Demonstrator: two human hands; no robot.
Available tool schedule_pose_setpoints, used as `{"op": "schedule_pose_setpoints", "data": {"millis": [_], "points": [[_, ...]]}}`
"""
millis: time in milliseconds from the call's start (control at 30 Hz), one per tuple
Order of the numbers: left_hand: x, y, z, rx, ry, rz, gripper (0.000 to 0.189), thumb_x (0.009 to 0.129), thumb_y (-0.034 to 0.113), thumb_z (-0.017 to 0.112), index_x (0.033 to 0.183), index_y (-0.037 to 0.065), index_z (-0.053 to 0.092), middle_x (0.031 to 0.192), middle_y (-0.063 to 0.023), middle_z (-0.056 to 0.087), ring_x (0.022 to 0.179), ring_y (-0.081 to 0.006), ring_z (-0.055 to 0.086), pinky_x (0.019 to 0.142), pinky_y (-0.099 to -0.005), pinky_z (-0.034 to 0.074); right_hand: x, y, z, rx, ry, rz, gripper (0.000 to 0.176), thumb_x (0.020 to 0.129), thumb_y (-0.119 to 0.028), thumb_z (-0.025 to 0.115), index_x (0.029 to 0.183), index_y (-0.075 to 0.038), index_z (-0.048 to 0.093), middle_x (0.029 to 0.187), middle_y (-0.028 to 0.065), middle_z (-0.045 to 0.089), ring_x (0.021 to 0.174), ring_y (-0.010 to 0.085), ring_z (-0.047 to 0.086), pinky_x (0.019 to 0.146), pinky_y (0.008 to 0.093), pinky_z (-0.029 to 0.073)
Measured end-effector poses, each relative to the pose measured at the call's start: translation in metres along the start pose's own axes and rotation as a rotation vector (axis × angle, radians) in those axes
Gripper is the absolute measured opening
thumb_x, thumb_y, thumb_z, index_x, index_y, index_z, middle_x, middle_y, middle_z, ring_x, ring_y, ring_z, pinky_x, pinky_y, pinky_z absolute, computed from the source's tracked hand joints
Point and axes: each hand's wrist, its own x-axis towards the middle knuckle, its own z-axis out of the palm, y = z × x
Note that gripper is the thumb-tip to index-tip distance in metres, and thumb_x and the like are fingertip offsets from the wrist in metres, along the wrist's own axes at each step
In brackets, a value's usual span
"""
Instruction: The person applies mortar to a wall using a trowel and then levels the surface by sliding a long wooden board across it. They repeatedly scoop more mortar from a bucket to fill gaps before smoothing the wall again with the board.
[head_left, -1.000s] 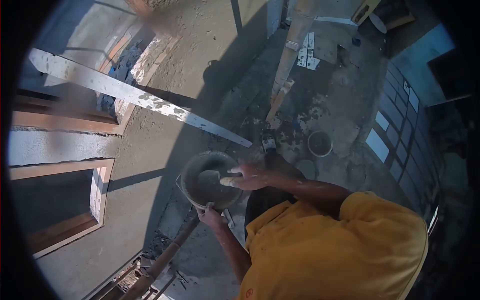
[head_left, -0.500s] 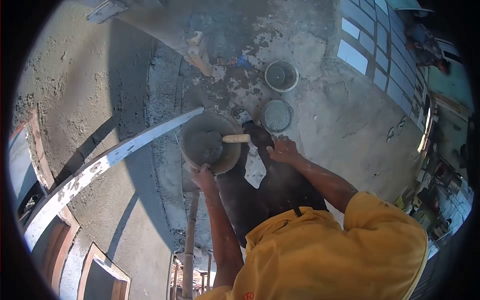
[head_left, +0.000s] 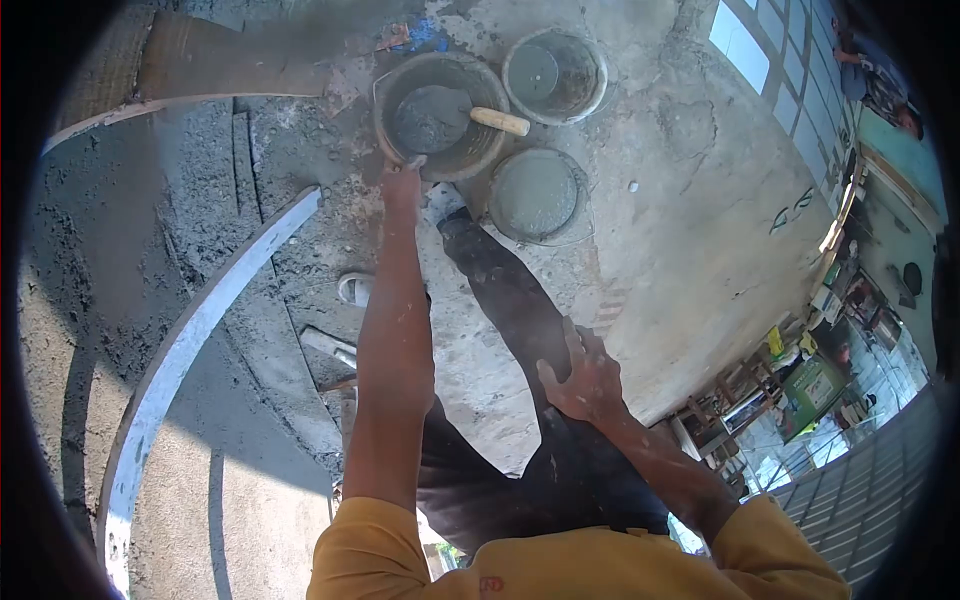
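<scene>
Beyond my feet, a mortar bucket (head_left: 480, 155) stands on the floor with wet grey mortar (head_left: 430, 118) inside. A trowel (head_left: 499, 121) leans in it, its wooden handle over the right rim and its blade sunk in the mortar. My left arm is stretched forward, and my left hand (head_left: 402, 180) grips the near rim; part of its fingers is hidden. On my dark-trousered leg rests my right hand (head_left: 585, 378), fingers spread and holding nothing.
A second bucket (head_left: 597, 75) and a round container of greyish liquid (head_left: 540, 195) stand beside the mortar bucket. A long pale straightedge (head_left: 215, 300) slants at the left near the plastered wall (head_left: 250, 520). Another person (head_left: 885, 85) is at the upper right.
The mortar bucket has moved away from my legs to beside the other containers, with my left hand still at its rim. My right hand remains on my leg. The view has shifted.
</scene>
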Motion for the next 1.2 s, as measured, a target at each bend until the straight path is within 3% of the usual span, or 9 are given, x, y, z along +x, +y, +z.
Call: {"op": "schedule_pose_setpoints", "data": {"millis": [133, 333, 433, 700, 800, 933, 1000, 1100, 1200], "points": [[-0.05, -0.011, -0.029, -0.027, -0.022, -0.13, 0.042, 0.1, 0.023, 0.076, 0.137, 0.006, 0.067, 0.119, -0.0144, 0.076, 0.096, -0.029, 0.078, 0.081, -0.0397, 0.063, -0.005, -0.005, -0.006, 0.018, 0.003, 0.014, 0.081, 0.091, -0.044, 0.075, 0.152, 0.004, 0.053, 0.133, 0.0256, 0.064, 0.118, 0.0427, 0.067, 0.092, 0.053, 0.061], [-0.193, -0.034, -0.221, -0.043, 0.242, -0.098, 0.054, 0.103, 0.019, 0.071, 0.149, -0.002, 0.053, 0.113, -0.0124, 0.075, 0.09, -0.0245, 0.078, 0.071, -0.0348, 0.061, 0.0, -0.037, -0.008, -0.08, -0.003, -0.069, 0.07, 0.096, -0.042, 0.067, 0.147, 0.006, 0.057, 0.13, 0.0267, 0.065, 0.117, 0.0443, 0.067, 0.092, 0.0558, 0.06], [-0.286, -0.005, -0.338, -0.227, 0.566, 0.206, 0.062, 0.102, 0.023, 0.074, 0.15, -0.008, 0.051, 0.113, -0.0153, 0.076, 0.09, -0.0221, 0.077, 0.07, -0.034, 0.061, 0.0, -0.052, -0.004, -0.122, -0.03, -0.161, 0.056, 0.1, -0.034, 0.062, 0.141, 0.004, 0.062, 0.122, 0.027, 0.067, 0.111, 0.0463, 0.068, 0.089, 0.057, 0.059], [-0.552, 0.309, -0.449, -0.382, 1.053, 0.994, 0.073, 0.105, 0.013, 0.071, 0.166, -0.003, 0.036, 0.163, -0.0239, 0.049, 0.154, -0.0259, 0.045, 0.118, -0.0394, 0.042, -0.007, -0.051, 0.006, -0.189, 0.054, -0.34, 0.044, 0.1, -0.025, 0.062, 0.134, 0.004, 0.065, 0.113, 0.0275, 0.067, 0.102, 0.0468, 0.07, 0.086, 0.0571, 0.058], [-0.573, 0.352, -0.481, -0.336, 1.046, 1.188, 0.064, 0.105, 0.014, 0.072, 0.156, -0.01, 0.043, 0.148, -0.0239, 0.062, 0.137, -0.0237, 0.06, 0.116, -0.0384, 0.046, -0.013, -0.048, 0.002, -0.183, 0.095, -0.407, 0.042, 0.098, -0.023, 0.063, 0.13, 0.004, 0.065, 0.111, 0.0267, 0.066, 0.101, 0.046, 0.07, 0.085, 0.0566, 0.059], [-0.635, 0.41, -0.481, -0.416, 1.389, 1.312, 0.062, 0.099, 0.031, 0.082, 0.137, -0.014, 0.06, 0.123, -0.0218, 0.073, 0.108, -0.0276, 0.069, 0.099, -0.0439, 0.054, -0.023, -0.048, -0.018, -0.149, 0.119, -0.386, 0.041, 0.095, -0.022, 0.063, 0.126, 0.004, 0.066, 0.11, 0.0264, 0.066, 0.1, 0.0459, 0.07, 0.084, 0.056, 0.059], [-0.641, 0.428, -0.507, -0.231, 1.389, 1.258, 0.061, 0.093, 0.036, 0.087, 0.127, -0.011, 0.068, 0.119, -0.0196, 0.076, 0.102, -0.0272, 0.071, 0.093, -0.0434, 0.055, -0.03, -0.043, -0.028, -0.112, 0.094, -0.397, 0.045, 0.094, -0.023, 0.065, 0.129, 0.004, 0.066, 0.114, 0.0276, 0.067, 0.103, 0.0469, 0.07, 0.088, 0.0561, 0.058], [-0.644, 0.438, -0.538, 0.241, 1.661, 0.819, 0.075, 0.082, 0.043, 0.092, 0.125, -0.013, 0.067, 0.113, -0.0271, 0.077, 0.097, -0.0396, 0.075, 0.086, -0.0475, 0.057, -0.037, -0.041, -0.045, -0.11, 0.04, -0.392, 0.049, 0.094, -0.025, 0.065, 0.132, 0.005, 0.066, 0.12, 0.0296, 0.069, 0.11, 0.0478, 0.069, 0.094, 0.0573, 0.055], [-0.647, 0.432, -0.529, 0.159, 1.752, 0.863, 0.076, 0.077, 0.039, 0.095, 0.126, -0.011, 0.066, 0.114, -0.0291, 0.075, 0.103, -0.0437, 0.072, 0.093, -0.0501, 0.055, -0.034, -0.053, -0.056, -0.108, 0.057, -0.392, 0.049, 0.094, -0.025, 0.065, 0.133, 0.005, 0.066, 0.126, 0.0305, 0.07, 0.112, 0.0475, 0.069, 0.096, 0.057, 0.055]]}}
